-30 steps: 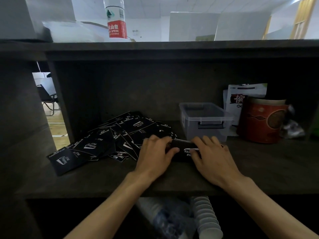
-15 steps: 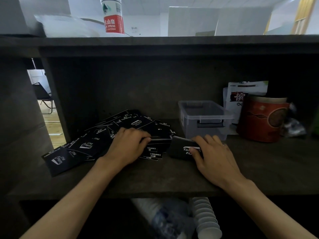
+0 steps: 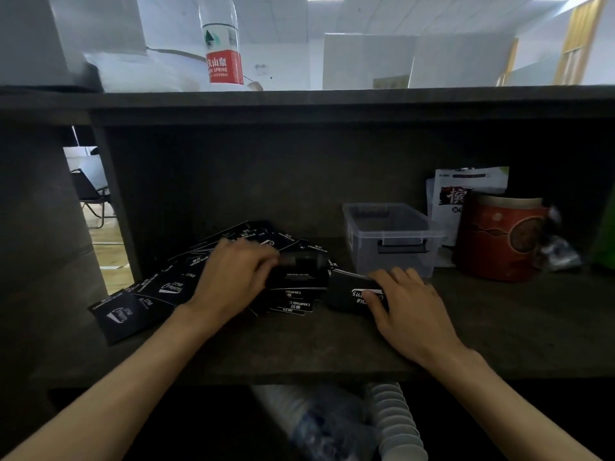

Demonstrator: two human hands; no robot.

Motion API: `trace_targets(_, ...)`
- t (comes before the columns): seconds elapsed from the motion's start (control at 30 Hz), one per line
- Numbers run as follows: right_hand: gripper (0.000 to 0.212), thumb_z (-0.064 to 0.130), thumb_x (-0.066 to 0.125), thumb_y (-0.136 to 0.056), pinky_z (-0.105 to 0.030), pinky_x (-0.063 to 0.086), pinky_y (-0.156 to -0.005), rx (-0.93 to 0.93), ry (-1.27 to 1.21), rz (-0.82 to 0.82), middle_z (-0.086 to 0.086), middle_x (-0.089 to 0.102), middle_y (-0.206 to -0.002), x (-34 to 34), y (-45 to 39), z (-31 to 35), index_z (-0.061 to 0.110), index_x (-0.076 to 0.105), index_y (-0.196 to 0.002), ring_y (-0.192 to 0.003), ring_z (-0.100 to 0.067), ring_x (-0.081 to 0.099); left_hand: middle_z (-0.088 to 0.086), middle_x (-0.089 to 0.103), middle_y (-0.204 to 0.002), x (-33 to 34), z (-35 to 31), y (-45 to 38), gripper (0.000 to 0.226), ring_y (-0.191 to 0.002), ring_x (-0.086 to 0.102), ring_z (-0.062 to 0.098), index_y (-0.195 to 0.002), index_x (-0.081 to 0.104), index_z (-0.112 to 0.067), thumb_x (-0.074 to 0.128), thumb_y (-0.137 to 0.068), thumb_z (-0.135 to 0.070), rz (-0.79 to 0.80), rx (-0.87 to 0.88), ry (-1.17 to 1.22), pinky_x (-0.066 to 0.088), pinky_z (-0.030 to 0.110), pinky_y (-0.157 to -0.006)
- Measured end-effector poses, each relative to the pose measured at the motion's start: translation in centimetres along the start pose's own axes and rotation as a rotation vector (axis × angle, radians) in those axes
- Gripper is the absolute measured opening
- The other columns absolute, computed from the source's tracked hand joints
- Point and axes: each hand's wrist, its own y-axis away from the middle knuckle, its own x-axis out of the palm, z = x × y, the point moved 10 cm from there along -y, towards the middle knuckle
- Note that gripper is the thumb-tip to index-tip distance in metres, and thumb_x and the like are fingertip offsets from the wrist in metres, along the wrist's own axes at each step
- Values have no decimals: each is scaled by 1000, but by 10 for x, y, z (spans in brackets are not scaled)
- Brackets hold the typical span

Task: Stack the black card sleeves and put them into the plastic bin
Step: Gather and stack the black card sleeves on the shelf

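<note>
head view: my left hand (image 3: 238, 277) pinches one loose black card sleeve (image 3: 299, 277) off the scattered pile (image 3: 159, 287). my right hand (image 3: 411, 306) lies with fingers curled over the gathered stack (image 3: 349, 294), just before the plastic bin (image 3: 392, 234).

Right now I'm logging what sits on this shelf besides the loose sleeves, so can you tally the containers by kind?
Clear plastic bin: 1
Red round tin: 1
White printed pouch: 1
Total: 3
The water bottle stands on the top board above the shelf, so it is not counted.
</note>
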Motion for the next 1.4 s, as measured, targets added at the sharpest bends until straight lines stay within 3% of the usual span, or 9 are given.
trace_targets(0.07,39,52,40,-96,-34,46,-83,3,4,2,6,55,-111,0,0,0,31,51,-127,-102,-12,48,-10,70,-101,-32,23,-7,19,-92,63,6,-111,70,-29,61,-95,-24,-162,-156,270,49,29,-86)
trace_targets(0.17,39,50,34,-98,-35,47,-83,9,3,6,7,55,-110,0,-1,-1,31,51,-128,-101,-11,47,-19,69,-102,-32,12,-19,19,-98,63,0,-108,68,-39,59,-96,-27,81,-138,647,49,14,-83)
trace_targets(0.27,51,54,15,-97,-34,44,-78,15,-77,-18,11,53,-99,-4,-1,1,32,56,-117,-92,-8,44,-19,67,-98,9,-27,-6,17,-95,60,-1,-105,66,-39,57,-97,-26,436,-57,514,50,27,-89)
trace_targets(0.43,50,65,22,-94,-33,43,-83,-25,-61,3,13,54,-105,-2,-1,2,36,54,-119,-97,-6,43,-5,52,-134,50,-56,6,50,-123,49,12,-146,33,-36,49,-100,-37,313,-168,394,42,34,-105)
trace_targets(0.7,43,60,27,-93,-39,37,-87,-46,73,5,11,54,-112,1,-1,6,39,49,-123,-104,-12,44,2,32,-156,76,-96,-3,69,-142,23,14,-155,4,-30,43,-100,-45,269,-50,317,12,24,-114)
trace_targets(0.87,41,56,28,-94,-35,43,-85,-35,48,13,9,52,-113,4,0,1,38,45,-126,-104,-10,43,0,45,-148,64,-52,-9,48,-137,38,15,-147,37,-26,43,-101,-41,193,-174,430,28,31,-114)
trace_targets(1.03,39,54,32,-95,-28,42,-77,-30,33,-20,10,52,-107,4,-3,0,36,48,-125,-98,-8,42,-3,50,-144,79,7,14,53,-134,41,17,-137,52,-29,67,-87,-38,453,-224,107,32,32,-111)
trace_targets(1.2,42,56,30,-94,-28,43,-77,-16,38,-37,9,53,-106,2,-1,-1,35,50,-124,-96,-8,43,-11,69,-116,52,-2,12,24,-109,60,9,-118,67,-33,58,-95,-30,163,-165,182,39,21,-90)
trace_targets(1.4,44,56,29,-93,-29,46,-83,-8,38,-15,9,52,-111,2,0,0,35,48,-127,-102,-9,45,-4,69,-89,27,-26,-2,14,-84,64,17,-99,67,-21,53,-96,-25,34,11,-10,49,35,-81)
